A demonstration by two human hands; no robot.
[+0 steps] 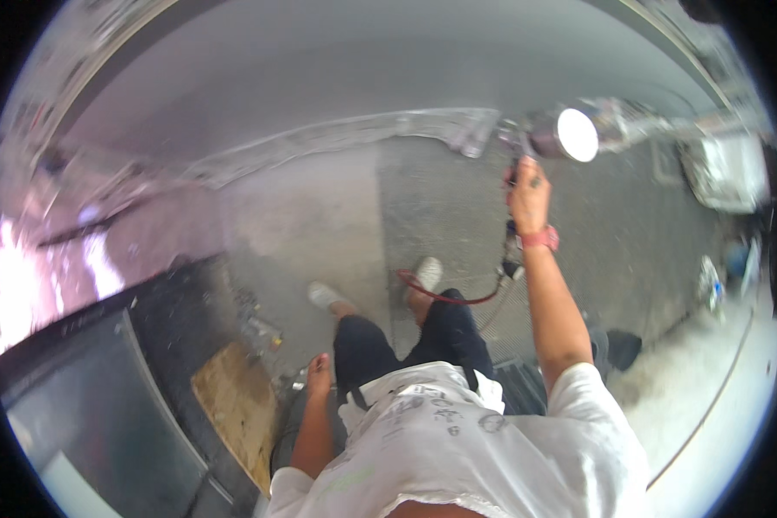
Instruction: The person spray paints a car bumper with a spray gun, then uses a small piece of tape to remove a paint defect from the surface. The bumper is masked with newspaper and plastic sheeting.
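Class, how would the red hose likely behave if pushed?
The red hose probably flexes, since it bends in a smooth arc. It may be springy, as no sharp kink shows. Pushing it might tug the right hand, toward which it leads.

"What is this place looking like?"
"A spray-painting workshop: the right hand [531, 195] is gripping a spray gun [547, 136], a red hose [468, 301] is curving below, and plastic film [345, 132] is bordering a grey panel [319, 78]."

Pale grey floor [298, 229], darker textured section [445, 203] beside it, bright light [9, 250] at far left
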